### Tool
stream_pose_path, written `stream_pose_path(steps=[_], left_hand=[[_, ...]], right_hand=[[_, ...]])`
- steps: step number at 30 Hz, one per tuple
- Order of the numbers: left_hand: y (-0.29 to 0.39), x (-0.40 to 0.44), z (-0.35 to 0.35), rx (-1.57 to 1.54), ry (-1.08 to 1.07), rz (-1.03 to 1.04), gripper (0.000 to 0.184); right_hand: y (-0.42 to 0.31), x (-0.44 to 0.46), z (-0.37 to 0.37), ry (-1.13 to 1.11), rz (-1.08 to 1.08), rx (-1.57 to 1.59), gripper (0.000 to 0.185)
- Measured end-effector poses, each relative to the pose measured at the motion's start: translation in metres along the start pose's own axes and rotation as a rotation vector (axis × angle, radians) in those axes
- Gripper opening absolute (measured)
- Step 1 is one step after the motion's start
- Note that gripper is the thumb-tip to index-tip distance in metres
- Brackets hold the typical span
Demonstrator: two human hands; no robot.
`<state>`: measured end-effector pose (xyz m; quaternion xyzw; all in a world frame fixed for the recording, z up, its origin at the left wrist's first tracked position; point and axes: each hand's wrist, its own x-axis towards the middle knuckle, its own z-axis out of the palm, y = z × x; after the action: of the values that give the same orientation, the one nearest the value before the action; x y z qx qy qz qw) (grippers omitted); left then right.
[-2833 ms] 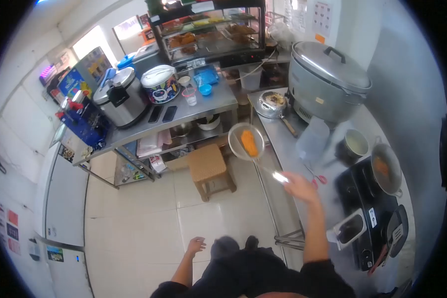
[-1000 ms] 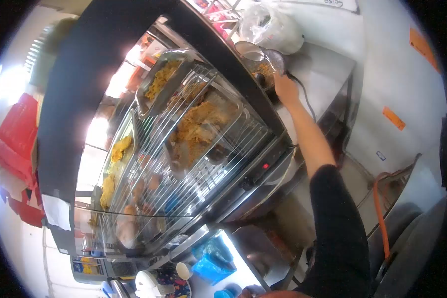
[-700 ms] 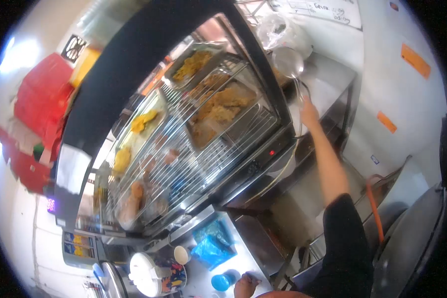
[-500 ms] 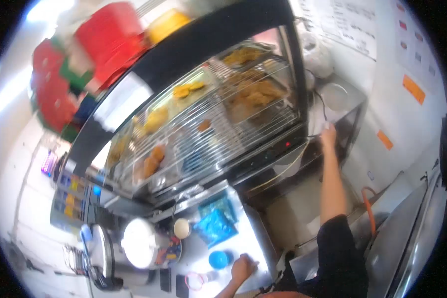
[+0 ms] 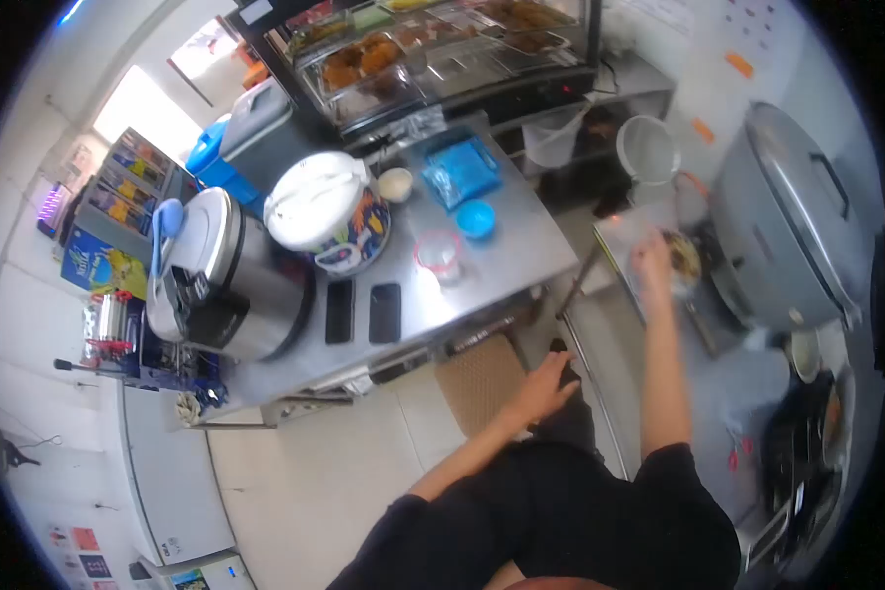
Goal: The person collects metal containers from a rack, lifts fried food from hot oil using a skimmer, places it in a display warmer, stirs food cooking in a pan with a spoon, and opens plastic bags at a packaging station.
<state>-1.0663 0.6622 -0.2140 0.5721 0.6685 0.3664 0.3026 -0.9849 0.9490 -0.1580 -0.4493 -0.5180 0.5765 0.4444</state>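
Observation:
My left hand (image 5: pixel 544 391) is above my dark-clothed leg, its fingers spread and nothing in them. On the right, my right hand (image 5: pixel 652 264) reaches to the near side of a round pan (image 5: pixel 695 280) with food in it. Motion blurs those fingers, so I cannot make out whether they grip the rim or something else. The pan stands on a metal worktop (image 5: pixel 718 393), and a dark handle-like piece extends toward me below it. Just beyond is a big lidded grey metal pot (image 5: pixel 792 226).
A steel table (image 5: pixel 521 256) on the left carries two phones, a blue cup (image 5: pixel 475 219), a blue packet (image 5: pixel 459 172), a patterned tub (image 5: pixel 329 211) and a large cooker (image 5: pixel 221 275). Behind is a glass food warmer (image 5: pixel 462 98). Red-handled scissors (image 5: pixel 739 452) lie lower right.
My view has tilted down and turned right. My right hand has left the cable beside the food warmer and is now at the pan. My left hand has come off the steel table.

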Motion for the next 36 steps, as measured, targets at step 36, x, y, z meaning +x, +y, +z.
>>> stream_pose_path(steps=[36], left_hand=[[0.174, -0.559, 0.764, 0.789, -1.674, 0.046, 0.056]], right_hand=[[-0.056, -1.269, -0.696, 1.661, 0.195, -0.070, 0.047]])
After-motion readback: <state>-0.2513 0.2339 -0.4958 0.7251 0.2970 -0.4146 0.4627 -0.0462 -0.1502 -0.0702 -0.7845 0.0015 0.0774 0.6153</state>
